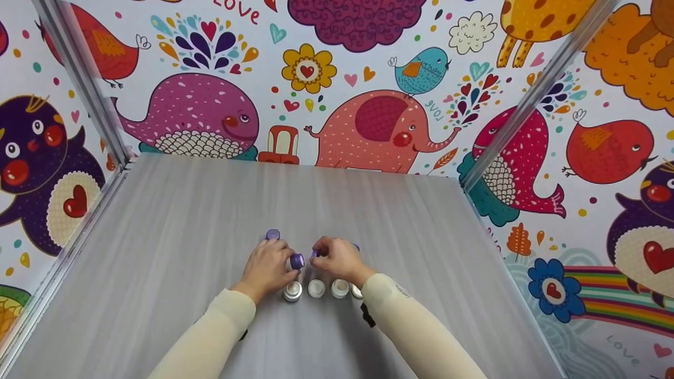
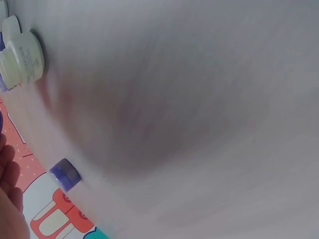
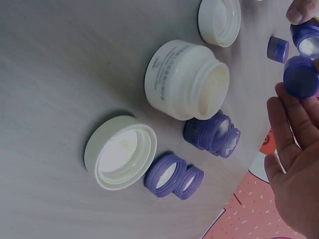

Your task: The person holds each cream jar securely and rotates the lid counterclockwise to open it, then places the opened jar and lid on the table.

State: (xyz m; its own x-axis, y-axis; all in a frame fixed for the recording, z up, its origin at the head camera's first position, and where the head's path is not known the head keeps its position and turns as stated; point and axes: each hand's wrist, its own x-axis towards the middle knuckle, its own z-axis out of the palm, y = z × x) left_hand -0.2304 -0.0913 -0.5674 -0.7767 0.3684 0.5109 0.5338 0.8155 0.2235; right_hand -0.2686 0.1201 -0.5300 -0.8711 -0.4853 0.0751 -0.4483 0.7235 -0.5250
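Note:
My left hand [image 1: 267,265] holds a small purple jar [image 1: 297,261], its mouth turned toward the right hand. Between thumb and fingers, my right hand [image 1: 339,258] pinches a purple lid [image 3: 301,77], close beside that jar. Another small purple jar [image 1: 273,234] stands on the table just beyond the left hand. Nearer the body is a row with an open white jar [image 3: 184,82] and an upturned white lid [image 3: 119,152]. Open purple jars [image 3: 209,132] and upturned purple lids [image 3: 167,174] lie past them, largely hidden by the right hand in the head view.
The grey table [image 1: 210,210] bears all of these. Patterned walls [image 1: 368,68] with cartoon animals enclose its back and sides, and metal rails [image 1: 113,142] run along the corners. Another white lid [image 3: 219,22] lies beside the open white jar.

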